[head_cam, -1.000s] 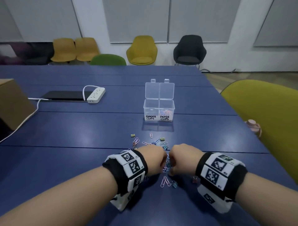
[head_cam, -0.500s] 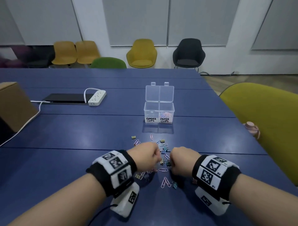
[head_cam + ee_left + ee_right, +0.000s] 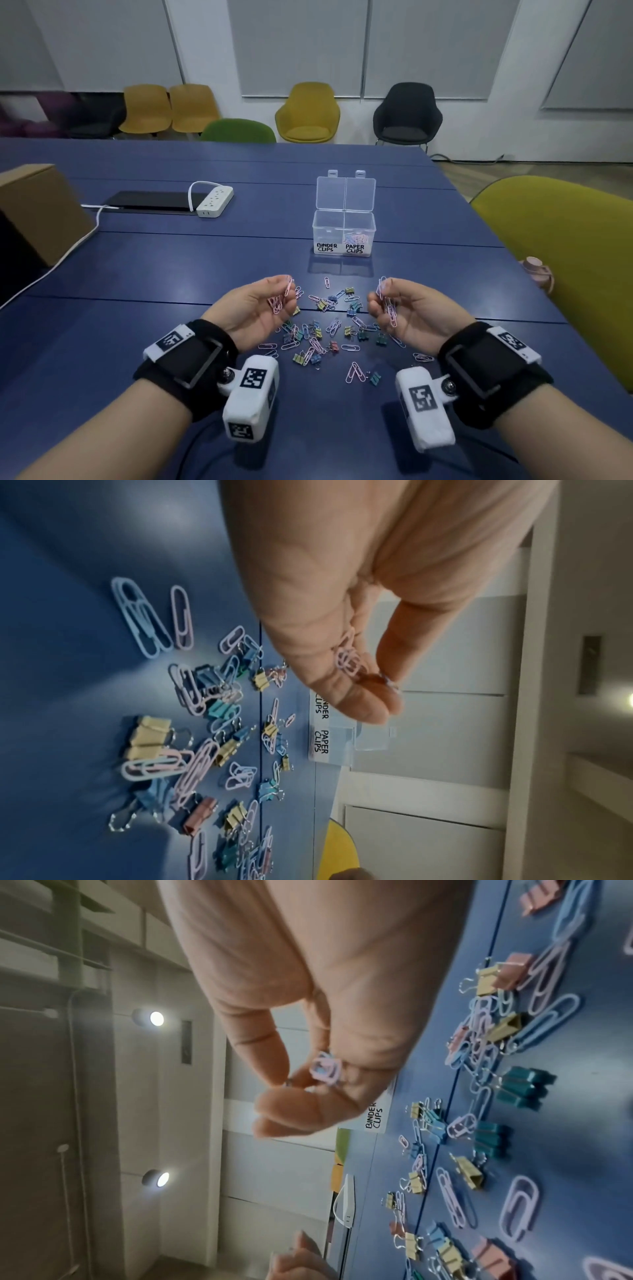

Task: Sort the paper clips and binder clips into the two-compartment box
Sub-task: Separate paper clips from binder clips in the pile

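Hands above the scattered clips [image 3: 325, 337], we pinch paper clips in our left hand [image 3: 255, 310] and right hand [image 3: 409, 313], short of the box [image 3: 343, 233].

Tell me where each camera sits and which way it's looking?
Head: on the person's head, looking forward and down at the table; shows both forearms, left hand and right hand.
Left wrist: on the left wrist, looking along the palm; shows fingers pinching paper clips.
Right wrist: on the right wrist, looking along the hand; shows fingers pinching clips.
Shared: all three show the scattered clip pile and the labelled box.
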### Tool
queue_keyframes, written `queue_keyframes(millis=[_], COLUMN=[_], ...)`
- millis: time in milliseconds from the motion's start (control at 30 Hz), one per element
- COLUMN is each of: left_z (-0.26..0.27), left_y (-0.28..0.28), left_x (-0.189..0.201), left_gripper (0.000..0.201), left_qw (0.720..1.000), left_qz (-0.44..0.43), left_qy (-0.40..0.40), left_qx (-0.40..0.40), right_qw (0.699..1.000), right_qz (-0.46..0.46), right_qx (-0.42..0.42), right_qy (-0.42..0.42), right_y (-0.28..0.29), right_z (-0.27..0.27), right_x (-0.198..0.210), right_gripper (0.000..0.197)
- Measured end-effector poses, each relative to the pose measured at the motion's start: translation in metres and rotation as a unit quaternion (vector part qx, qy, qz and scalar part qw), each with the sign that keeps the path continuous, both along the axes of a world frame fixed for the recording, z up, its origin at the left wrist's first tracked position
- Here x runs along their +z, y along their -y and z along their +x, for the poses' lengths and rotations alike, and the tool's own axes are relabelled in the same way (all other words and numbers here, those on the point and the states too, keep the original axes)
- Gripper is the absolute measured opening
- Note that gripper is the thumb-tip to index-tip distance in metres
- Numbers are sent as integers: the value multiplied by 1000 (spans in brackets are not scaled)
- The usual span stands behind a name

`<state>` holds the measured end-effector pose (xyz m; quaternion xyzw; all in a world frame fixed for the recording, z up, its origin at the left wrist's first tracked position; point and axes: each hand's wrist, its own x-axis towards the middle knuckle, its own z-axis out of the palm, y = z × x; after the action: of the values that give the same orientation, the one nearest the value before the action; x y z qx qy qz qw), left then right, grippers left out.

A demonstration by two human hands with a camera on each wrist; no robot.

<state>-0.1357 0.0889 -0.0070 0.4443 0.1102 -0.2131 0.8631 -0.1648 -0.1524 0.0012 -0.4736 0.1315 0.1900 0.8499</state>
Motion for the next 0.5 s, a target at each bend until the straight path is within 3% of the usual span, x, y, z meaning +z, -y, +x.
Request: queue_keyframes(millis=[67, 133, 200, 233, 267, 333, 367, 400, 433, 500], left_z=[1, 3, 5, 5, 4, 4, 3, 2, 2, 1], left_y=[-5, -11, -16, -17, -18, -20, -21, -23, -25, -30], left_x=[2, 2, 2, 2, 1, -1, -2, -2, -2, -2], left_gripper=[17, 20, 11, 8, 16, 37, 42, 43, 42, 35], left_qw=[1000, 999, 999, 998, 995, 978, 960, 933, 893, 776], left_qz=[-16, -25, 4, 35, 79, 188, 257, 333, 412, 564], left_qy=[-13, -28, -38, -40, -39, -22, -2, 30, 68, 152], left_qx=[11, 13, -5, -25, -47, -88, -109, -136, -169, -240], right_qw=[1000, 998, 997, 999, 999, 983, 951, 892, 805, 629], right_qz=[21, 60, 63, 41, -4, -163, -277, -404, -524, -674], right_qx=[-13, 5, 20, 28, 37, 82, 129, 194, 262, 357], right_qy=[12, 31, 27, 19, 10, 16, 36, 64, 96, 150], right_y=[-3, -4, -7, -9, -12, -16, -18, -21, -22, -29], right_z=[0, 0, 2, 4, 6, 10, 11, 10, 8, 4], right_x=[-3, -5, -4, -5, -7, -9, -9, -7, -5, -1], right_gripper=[10, 23, 19, 14, 19, 29, 29, 28, 26, 29])
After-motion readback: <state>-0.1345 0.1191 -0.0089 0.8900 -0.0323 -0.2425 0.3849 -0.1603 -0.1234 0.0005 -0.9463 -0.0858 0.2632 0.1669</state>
